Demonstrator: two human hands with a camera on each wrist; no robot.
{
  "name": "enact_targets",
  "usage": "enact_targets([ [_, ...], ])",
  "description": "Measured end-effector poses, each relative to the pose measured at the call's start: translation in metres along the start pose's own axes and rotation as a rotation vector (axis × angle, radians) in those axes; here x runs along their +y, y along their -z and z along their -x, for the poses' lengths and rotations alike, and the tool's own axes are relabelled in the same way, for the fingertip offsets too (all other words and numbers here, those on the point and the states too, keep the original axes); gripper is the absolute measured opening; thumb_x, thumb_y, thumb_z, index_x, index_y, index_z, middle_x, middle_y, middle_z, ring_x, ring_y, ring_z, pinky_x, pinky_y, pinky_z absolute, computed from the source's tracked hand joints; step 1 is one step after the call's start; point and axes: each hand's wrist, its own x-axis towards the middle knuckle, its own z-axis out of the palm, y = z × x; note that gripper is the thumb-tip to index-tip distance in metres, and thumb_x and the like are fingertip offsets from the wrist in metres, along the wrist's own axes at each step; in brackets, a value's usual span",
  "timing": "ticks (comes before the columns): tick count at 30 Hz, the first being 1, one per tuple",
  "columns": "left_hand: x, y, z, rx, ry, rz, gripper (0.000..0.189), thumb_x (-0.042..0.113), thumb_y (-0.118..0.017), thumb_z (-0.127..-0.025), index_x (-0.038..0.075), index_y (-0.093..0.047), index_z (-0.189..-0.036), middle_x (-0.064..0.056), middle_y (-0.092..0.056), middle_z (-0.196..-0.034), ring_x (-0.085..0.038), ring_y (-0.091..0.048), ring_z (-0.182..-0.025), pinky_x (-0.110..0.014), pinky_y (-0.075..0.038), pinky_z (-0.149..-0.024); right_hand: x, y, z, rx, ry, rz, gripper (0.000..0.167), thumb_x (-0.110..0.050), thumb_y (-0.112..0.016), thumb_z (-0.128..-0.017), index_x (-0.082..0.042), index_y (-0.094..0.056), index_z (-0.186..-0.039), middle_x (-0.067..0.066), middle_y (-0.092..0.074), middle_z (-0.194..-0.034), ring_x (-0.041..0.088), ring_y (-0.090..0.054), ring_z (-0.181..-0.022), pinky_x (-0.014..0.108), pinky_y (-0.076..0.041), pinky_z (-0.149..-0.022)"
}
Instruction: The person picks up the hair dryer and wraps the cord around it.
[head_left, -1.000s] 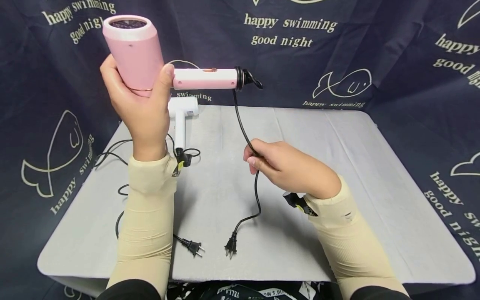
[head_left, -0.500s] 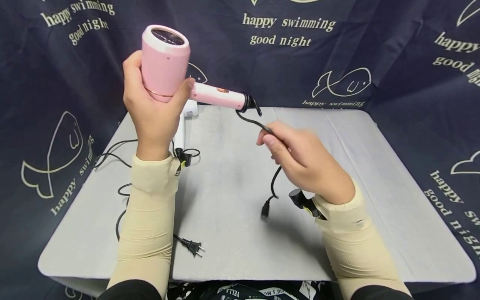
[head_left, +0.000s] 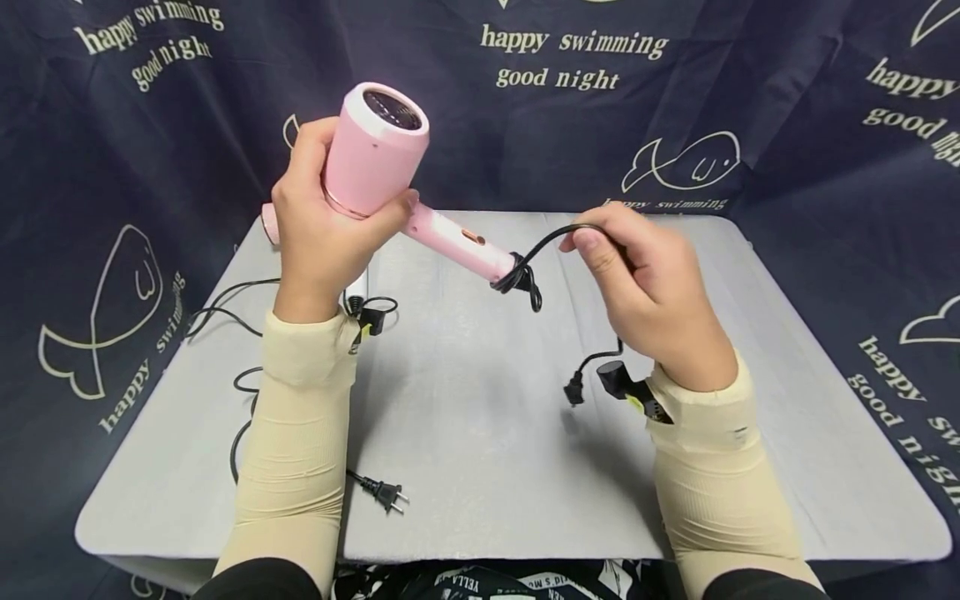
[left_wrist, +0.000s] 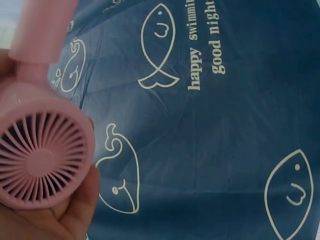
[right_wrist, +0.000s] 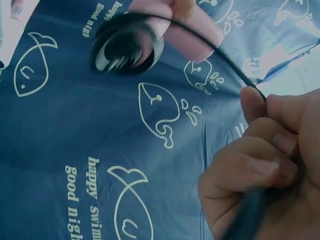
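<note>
- Pink dryer (head_left: 375, 158): being held above the table (head_left: 480, 475) by the left hand (head_left: 318, 225), with its handle (head_left: 450, 235) being slanted down toward the right hand (head_left: 660, 283).
- Left grip: the barrel is being clasped by curled fingers and thumb, parted to its width.
- Right grip: the black cord (head_left: 547, 239) is being pinched between thumb and forefinger, the other fingers being folded inward.
- Handle's end: being encircled by loops of the cord.
- Plug (head_left: 573, 388): being suspended from the cord below the right hand.
- Grille (left_wrist: 40, 162): being shown in the left wrist view.
- White handle (head_left: 358, 286): being partly hidden behind the left wrist.
- Second plug (head_left: 384, 494): being borne by the table, near its front edge.
- Navy cloth (head_left: 465, 142): being seen behind the table.
</note>
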Motion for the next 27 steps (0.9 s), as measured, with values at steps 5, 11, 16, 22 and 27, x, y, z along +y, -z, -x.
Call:
enact_targets([
  [5,0.002,0.002,0.001,-0.05,-0.013,0.094,0.054,0.011,-0.086,-0.065,0.007,-0.07,-0.117,-0.007,-0.07,-0.101,-0.019,-0.059,-0.093,-0.028,-0.046,-0.082,0.006,0.002,-0.003,0.078,-0.025,-0.037,0.014,-0.006,-0.061,-0.101,0.0,-0.073,-0.097,-0.006,-0.058,-0.072,0.006,-0.039,-0.058,0.023,-0.033,-0.055],
  [11,0.007,0.002,0.003,-0.069,-0.049,0.235,0.052,0.016,-0.084,-0.067,0.005,-0.068,-0.115,0.001,-0.067,-0.1,-0.024,-0.059,-0.093,-0.03,-0.047,-0.082,0.015,-0.001,-0.005,0.134,-0.13,-0.071,0.014,-0.007,-0.064,-0.1,0.004,-0.067,-0.094,-0.005,-0.047,-0.07,0.009,-0.038,-0.058,0.024,-0.03,-0.055],
  [16,0.009,0.001,0.003,-0.048,-0.106,0.347,0.046,0.017,-0.08,-0.07,0.009,-0.066,-0.113,0.004,-0.066,-0.1,-0.027,-0.061,-0.092,-0.033,-0.049,-0.082,0.024,-0.01,-0.006,0.04,-0.199,-0.051,0.014,-0.016,-0.063,-0.102,-0.005,-0.07,-0.097,-0.002,-0.047,-0.07,0.013,-0.041,-0.062,0.027,-0.033,-0.057],
  [22,-0.007,-0.001,-0.002,0.044,-0.101,0.341,0.048,0.025,-0.082,-0.071,0.01,-0.065,-0.113,-0.003,-0.066,-0.102,-0.03,-0.063,-0.092,-0.034,-0.051,-0.082,0.032,-0.024,-0.005,-0.126,-0.165,0.066,0.021,-0.023,-0.057,-0.106,-0.015,-0.072,-0.095,-0.006,-0.061,-0.074,0.01,-0.05,-0.065,0.025,-0.04,-0.06],
  [27,-0.017,-0.002,-0.006,0.117,-0.087,0.345,0.043,0.021,-0.083,-0.074,0.011,-0.062,-0.11,-0.004,-0.063,-0.1,-0.03,-0.063,-0.091,-0.034,-0.052,-0.08,0.03,-0.035,-0.001,-0.242,-0.209,0.103,0.026,-0.025,-0.05,-0.107,-0.021,-0.069,-0.089,-0.008,-0.058,-0.067,0.01,-0.048,-0.06,0.027,-0.039,-0.057],
])
